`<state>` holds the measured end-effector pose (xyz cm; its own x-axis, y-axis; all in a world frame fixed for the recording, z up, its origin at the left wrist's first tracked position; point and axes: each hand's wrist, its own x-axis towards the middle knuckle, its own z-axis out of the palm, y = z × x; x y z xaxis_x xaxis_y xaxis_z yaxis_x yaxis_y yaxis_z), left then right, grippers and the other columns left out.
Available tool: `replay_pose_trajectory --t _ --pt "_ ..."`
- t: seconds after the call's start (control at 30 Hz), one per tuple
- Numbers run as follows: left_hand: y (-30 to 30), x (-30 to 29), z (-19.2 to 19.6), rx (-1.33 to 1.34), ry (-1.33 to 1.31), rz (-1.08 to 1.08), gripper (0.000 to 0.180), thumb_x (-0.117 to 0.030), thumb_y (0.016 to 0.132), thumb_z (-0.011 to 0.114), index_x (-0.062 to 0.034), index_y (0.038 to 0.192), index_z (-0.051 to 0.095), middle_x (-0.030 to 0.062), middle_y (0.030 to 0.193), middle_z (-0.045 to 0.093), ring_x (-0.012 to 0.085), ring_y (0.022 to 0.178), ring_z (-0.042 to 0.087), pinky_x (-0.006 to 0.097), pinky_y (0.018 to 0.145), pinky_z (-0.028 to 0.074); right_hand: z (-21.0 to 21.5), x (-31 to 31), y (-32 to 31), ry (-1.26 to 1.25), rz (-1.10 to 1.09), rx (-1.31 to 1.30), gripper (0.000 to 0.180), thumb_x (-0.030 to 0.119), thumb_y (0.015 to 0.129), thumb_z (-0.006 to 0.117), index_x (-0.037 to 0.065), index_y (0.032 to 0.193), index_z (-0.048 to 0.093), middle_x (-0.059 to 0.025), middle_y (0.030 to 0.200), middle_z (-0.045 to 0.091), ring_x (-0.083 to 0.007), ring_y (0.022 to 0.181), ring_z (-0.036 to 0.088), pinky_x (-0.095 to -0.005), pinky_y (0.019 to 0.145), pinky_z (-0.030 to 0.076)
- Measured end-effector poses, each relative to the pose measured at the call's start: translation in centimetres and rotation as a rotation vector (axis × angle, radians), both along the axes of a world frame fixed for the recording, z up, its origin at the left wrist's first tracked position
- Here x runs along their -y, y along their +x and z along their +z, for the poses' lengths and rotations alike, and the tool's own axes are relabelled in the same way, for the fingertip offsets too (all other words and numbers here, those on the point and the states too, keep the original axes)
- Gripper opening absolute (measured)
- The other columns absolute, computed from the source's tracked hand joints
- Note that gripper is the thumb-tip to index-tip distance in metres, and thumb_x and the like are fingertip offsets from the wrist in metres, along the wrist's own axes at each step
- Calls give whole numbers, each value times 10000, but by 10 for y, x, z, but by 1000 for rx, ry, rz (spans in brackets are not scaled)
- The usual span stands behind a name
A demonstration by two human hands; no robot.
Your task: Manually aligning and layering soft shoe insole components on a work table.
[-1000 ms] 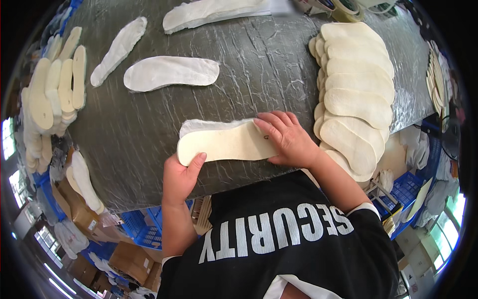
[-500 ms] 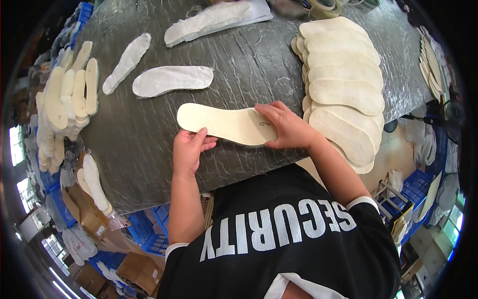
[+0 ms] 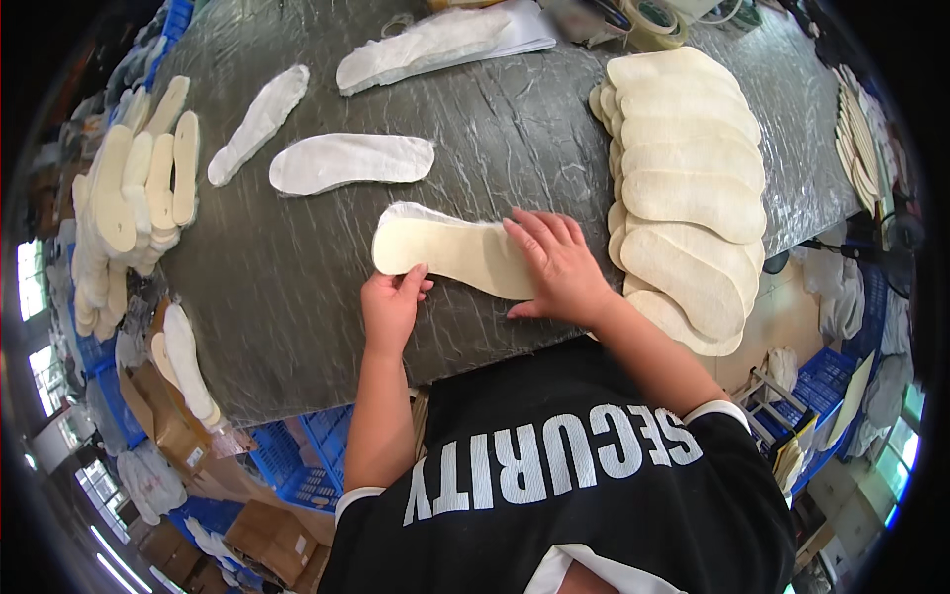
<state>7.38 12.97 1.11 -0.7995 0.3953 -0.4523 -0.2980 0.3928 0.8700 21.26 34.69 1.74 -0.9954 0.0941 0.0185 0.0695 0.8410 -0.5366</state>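
Observation:
A cream insole (image 3: 450,255) lies between my hands just above the table, with a white fluffy layer showing along its far edge at the left end. My left hand (image 3: 393,307) pinches the near edge of its left part, thumb on top. Across the right end spreads my right hand (image 3: 562,262), its fingers over the far edge and the thumb by the near edge. Farther off lies a white padded insole (image 3: 351,163), with a narrower white one (image 3: 259,124) to its left. The undersides of the held piece are hidden.
Overlapping cream insoles (image 3: 693,148) form a tall row at the right. More insoles (image 3: 134,198) are piled at the left. White padded insoles (image 3: 426,49) lie on paper at the back, near tape rolls (image 3: 653,20). Plastic film covers the dark table (image 3: 287,297). Blue crates (image 3: 297,460) stand below.
The insole has shifted slightly right and nearer me, and a white layer now shows behind its edge. The right hand has spread farther over its end, covering the pen mark.

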Motion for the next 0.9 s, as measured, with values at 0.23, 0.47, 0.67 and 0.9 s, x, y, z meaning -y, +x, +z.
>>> replay_pose_trajectory --t 0.23,0.47,0.67,0.9 --pt "-5 3 0 -150 225 -101 191 -42 877 679 25 1056 663 39 954 697 78 857 612 250 790 490 -3 6 -5 -38 -30 20 1077 349 515 881 58 1413 361 -105 1308 467 -300 1219 435 -465 1038 314" --pt "-15 -1 -9 29 107 -107 154 -47 880 673 38 1006 652 51 925 698 80 770 613 238 715 504 -1 4 -5 -64 -34 98 1059 339 505 874 26 1388 381 -126 1328 468 -328 1229 431 -473 1032 318" --pt "-17 -14 -3 135 17 -66 143 -27 870 666 41 994 649 86 895 702 100 706 620 247 638 515 1 1 -3 -52 -46 145 1015 350 507 871 12 1354 426 -121 1325 473 -319 1232 430 -466 1039 317" --pt "-13 -17 -3 150 -8 -63 143 -78 877 677 34 965 665 66 837 703 82 683 619 229 606 505 21 -8 -17 15 4 228 893 350 577 845 8 1312 471 -118 1319 476 -316 1228 428 -461 1036 321"
